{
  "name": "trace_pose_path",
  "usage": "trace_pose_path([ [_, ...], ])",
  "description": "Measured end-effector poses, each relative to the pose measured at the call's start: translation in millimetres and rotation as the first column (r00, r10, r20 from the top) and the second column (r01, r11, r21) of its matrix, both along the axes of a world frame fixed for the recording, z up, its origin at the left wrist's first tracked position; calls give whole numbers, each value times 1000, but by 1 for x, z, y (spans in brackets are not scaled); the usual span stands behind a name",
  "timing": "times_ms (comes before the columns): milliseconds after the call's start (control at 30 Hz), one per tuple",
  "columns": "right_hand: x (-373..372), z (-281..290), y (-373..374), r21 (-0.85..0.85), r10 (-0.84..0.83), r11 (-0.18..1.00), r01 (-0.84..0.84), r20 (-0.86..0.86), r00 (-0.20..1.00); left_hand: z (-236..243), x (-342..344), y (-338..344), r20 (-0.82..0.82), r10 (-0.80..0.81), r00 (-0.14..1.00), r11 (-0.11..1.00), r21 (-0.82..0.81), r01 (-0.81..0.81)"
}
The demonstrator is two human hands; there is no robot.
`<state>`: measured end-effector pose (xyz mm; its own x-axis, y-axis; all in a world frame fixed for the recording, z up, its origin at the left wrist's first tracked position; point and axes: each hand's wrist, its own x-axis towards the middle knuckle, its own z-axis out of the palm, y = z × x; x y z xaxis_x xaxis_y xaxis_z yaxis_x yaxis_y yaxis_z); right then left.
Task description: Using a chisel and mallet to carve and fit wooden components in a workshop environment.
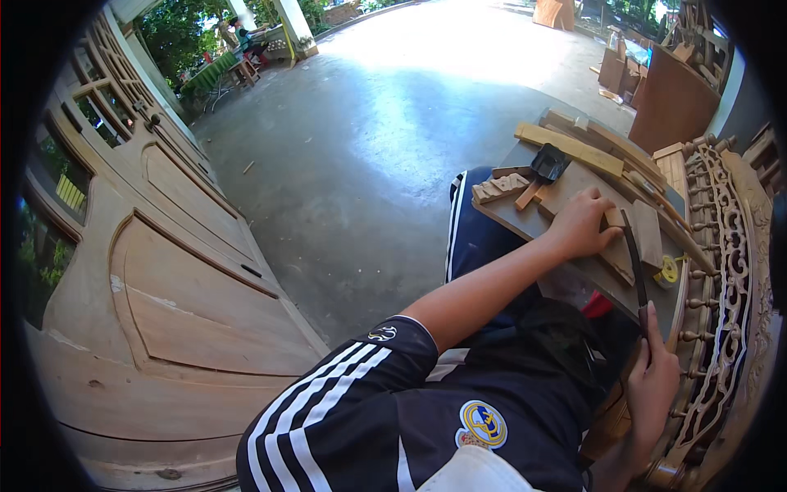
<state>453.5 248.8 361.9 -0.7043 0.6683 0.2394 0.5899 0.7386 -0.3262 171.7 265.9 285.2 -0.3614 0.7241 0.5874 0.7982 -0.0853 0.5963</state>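
Note:
My left hand [584,223] presses a small wood piece [613,217] down on the work board [512,220], its fingers closed around the near side. Held in my right hand [656,373] is a long, dark, narrow file [635,266], its far end against or right beside that wood piece. The index finger lies along the file. Just right of the file stands a wooden block [648,234]. A carved wood piece [500,188] and a small black tray [549,162] lie beyond my left hand.
A yellowish wood bar [570,148] and several offcuts cover the board's far side. A yellow tape measure [670,271] sits at its right edge. Carved wooden latticework [721,246] stands close on the right; a panelled wooden door [205,295] fills the left. A person [248,43] is far off.

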Motion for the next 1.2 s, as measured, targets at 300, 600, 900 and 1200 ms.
trace_pose_path([
  [300, -64, 7, 23, 24, -121, 993, 118, 188, 975, -1, 0, 6, 28, 57, 998, 998, 25, -58],
  [600, -2, -9, 4, 67, -20, 998, 21, -21, 1000, 4, 8, 3, 30, 62, 998, 998, 5, -62],
  [900, -59, 2, 17, 48, -119, 993, 112, 179, 977, 2, 1, 1, 27, 60, 998, 998, -6, -60],
  [1200, -3, -8, 1, 49, 17, 999, -15, -48, 999, 6, 8, -2, 47, 23, 999, 999, -28, -21],
])
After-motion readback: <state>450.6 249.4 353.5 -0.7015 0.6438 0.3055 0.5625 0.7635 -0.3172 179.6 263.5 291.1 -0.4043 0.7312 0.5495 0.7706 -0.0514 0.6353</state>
